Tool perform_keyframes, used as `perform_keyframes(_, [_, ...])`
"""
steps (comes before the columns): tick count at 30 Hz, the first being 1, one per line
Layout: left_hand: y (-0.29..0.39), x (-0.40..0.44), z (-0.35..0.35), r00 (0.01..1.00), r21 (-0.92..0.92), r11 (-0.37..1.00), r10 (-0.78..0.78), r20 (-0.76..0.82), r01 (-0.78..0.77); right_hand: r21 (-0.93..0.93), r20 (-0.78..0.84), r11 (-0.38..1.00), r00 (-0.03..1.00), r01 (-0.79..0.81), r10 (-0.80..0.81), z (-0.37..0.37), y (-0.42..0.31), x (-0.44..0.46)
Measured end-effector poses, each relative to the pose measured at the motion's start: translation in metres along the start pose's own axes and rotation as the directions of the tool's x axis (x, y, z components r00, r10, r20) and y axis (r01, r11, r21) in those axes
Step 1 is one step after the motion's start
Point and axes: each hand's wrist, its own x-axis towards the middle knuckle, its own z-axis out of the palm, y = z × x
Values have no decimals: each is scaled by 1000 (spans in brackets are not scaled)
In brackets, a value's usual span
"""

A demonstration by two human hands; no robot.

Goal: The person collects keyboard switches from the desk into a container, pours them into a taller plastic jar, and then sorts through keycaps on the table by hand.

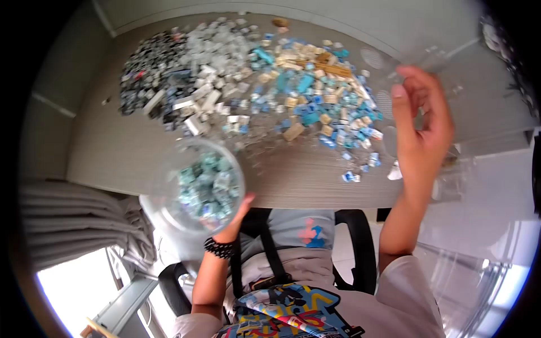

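My left hand (232,225) grips a clear plastic jar (160,186) from its right side and underneath, just over the desk's near edge. Inside the jar lies a heap of teal and pale green keycaps (205,183). Most of the left fingers are hidden behind the jar. My right hand (422,115) is raised at the desk's right side, thumb and curled fingers apart, with nothing visible between them. It is near several clear plastic lids (384,104). To its left spreads a pile of blue, teal and beige keycaps (324,107).
Dark grey keycaps (146,73) and white keycaps (220,48) are heaped at the back left of the wooden desk (93,143). A long yellow-brown bar (329,69) lies among the beige ones. A grey curtain (79,219) hangs at left. Chair armrests (360,248) flank my lap.
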Motion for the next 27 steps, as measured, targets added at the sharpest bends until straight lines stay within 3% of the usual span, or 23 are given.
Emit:
perform_keyframes(1, [-3, 3, -3, 995, -49, 994, 98, -36, -100, -35, -1, 999, 1000, 0, 0, -7, 7, -8])
perform_keyframes(3, [-1, 7, -6, 959, -194, 941, 258, -114, -276, -161, 45, 916, 924, -368, 379, -14, 15, -26])
perform_keyframes(4, [3, 6, -7, 957, -227, 931, 265, -116, -285, -167, 40, 910, 920, -379, 390, -14, 19, -35])
perform_keyframes(6, [15, 8, -7, 986, -369, 916, 138, -89, -161, -266, 251, 864, 834, -428, 491, -15, 29, -52])
perform_keyframes(7, [28, 14, -7, 958, -317, 906, 246, -146, -281, -270, 245, 860, 834, -432, 495, -14, 36, -61])
perform_keyframes(9, [29, 15, -7, 913, -256, 880, 355, -200, -399, -259, 383, 917, 840, -303, 385, -10, 48, -74])
perform_keyframes(12, [14, 8, -11, 980, -350, 916, 191, -55, -198, -225, 420, 924, 825, -309, 378, 4, 46, -83])
perform_keyframes(15, [19, 8, -12, 988, -428, 891, 142, -54, -151, -213, 439, 925, 815, -314, 378, 13, 49, -89])
perform_keyframes(18, [26, 12, -11, 986, -422, 891, 158, -59, -168, -225, 429, 915, 809, -335, 402, 17, 50, -91])
perform_keyframes(21, [38, 17, -8, 928, -337, 867, 318, -195, -367, -243, 394, 912, 825, -332, 405, 18, 50, -93])
perform_keyframes(27, [46, 19, -9, 937, -322, 883, 295, -186, -341, -207, 362, 924, 852, -323, 379, 19, 55, -99])
